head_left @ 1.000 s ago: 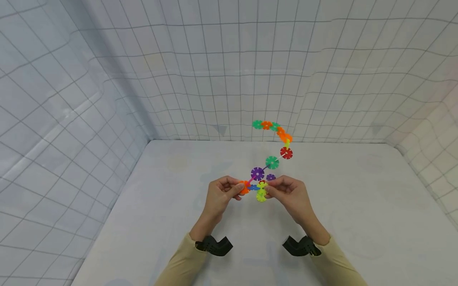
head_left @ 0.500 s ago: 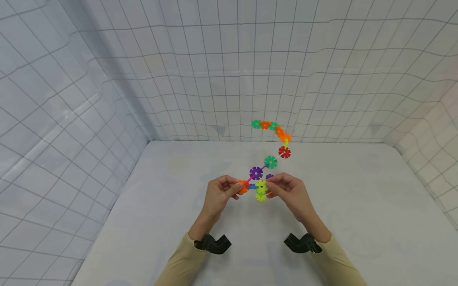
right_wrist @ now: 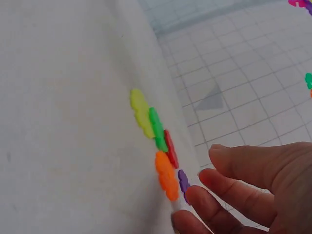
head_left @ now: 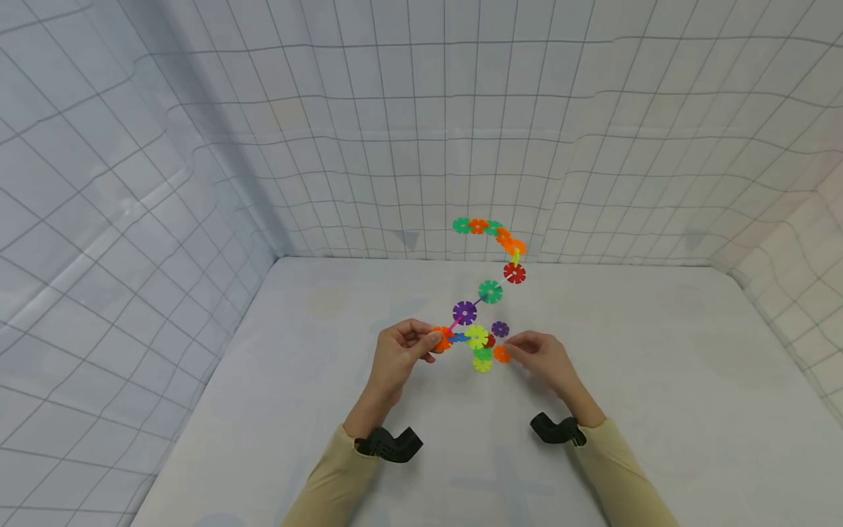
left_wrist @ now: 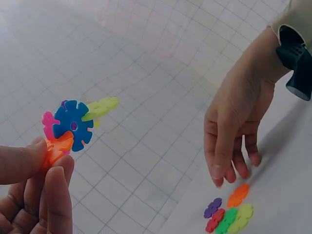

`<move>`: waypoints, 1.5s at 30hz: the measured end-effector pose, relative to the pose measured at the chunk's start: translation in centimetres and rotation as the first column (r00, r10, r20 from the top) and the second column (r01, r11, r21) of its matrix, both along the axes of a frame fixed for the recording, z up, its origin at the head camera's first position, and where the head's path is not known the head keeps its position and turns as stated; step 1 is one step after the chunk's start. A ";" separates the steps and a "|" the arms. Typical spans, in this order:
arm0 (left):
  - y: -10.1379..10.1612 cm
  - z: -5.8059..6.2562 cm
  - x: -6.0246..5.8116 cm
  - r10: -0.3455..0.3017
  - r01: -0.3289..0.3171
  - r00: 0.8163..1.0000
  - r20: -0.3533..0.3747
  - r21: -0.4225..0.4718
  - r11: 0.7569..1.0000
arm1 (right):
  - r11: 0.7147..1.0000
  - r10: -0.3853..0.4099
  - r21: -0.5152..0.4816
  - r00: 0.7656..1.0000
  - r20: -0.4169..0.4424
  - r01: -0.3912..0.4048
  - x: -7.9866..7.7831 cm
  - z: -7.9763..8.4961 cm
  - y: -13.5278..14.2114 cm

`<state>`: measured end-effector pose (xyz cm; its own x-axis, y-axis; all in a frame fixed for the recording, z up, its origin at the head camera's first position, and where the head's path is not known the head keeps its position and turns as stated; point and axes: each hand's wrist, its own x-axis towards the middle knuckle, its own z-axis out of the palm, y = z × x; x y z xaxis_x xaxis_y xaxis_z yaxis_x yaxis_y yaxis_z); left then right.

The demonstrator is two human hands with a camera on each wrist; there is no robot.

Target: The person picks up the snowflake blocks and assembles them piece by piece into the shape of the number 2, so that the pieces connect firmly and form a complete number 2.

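1. In the head view, our chain of bright notched plastic discs (head_left: pixel 465 313) is held up, running far and right before curving back left. We judge that its long free end could sag or twist loose, since only the left hand (head_left: pixel 397 359) supports it, at the near end. That hand pinches the chain's end orange disc (head_left: pixel 442 338). The right hand (head_left: pixel 545 364) is released, just beside the loose orange flower-shaped plastic disc (head_left: pixel 503 354) on the white tabletop (head_left: pixel 612 329).
2. In the left wrist view, too hard a squeeze could, we think, lever the blue notched disc (left_wrist: pixel 73 127) or the chain's thin yellow disc (left_wrist: pixel 104 106) out of its slot. Our thumb and fingertips are closed on the orange disc's edge, with no gap.
3. In the right wrist view, yellow (right_wrist: pixel 141 114), green (right_wrist: pixel 157 130), red (right_wrist: pixel 171 150) and purple (right_wrist: pixel 183 180) plastic discs lie close around the loose orange one; a careless reach might drag a neighbour along. We see thumb and fingers well apart, loosely bent, holding nothing; whether a fingertip touches a disc, we cannot tell.
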<state>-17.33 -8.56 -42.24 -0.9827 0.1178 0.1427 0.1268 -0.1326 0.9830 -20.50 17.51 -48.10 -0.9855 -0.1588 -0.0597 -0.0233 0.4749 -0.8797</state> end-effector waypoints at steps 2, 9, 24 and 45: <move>0.0 0.0 0.0 0.000 0.000 1.000 0.004 0.010 1.000 | 0.996 0.001 0.087 0.999 -0.040 0.003 -0.2 -0.5 0.0; -0.2 0.0 -0.1 -0.005 0.005 1.000 0.014 0.010 1.000 | 0.963 0.007 0.268 0.995 -0.101 0.021 -0.3 -1.0 -0.7; -0.4 0.0 0.1 -0.014 0.014 0.999 0.030 -0.003 1.000 | 0.992 0.048 0.123 0.993 -0.104 -0.035 0.7 0.5 0.8; -0.4 0.5 0.2 -0.030 0.030 0.998 0.046 -0.004 1.000 | 0.893 0.064 -0.403 0.942 -0.329 -0.202 4.0 6.8 -0.4</move>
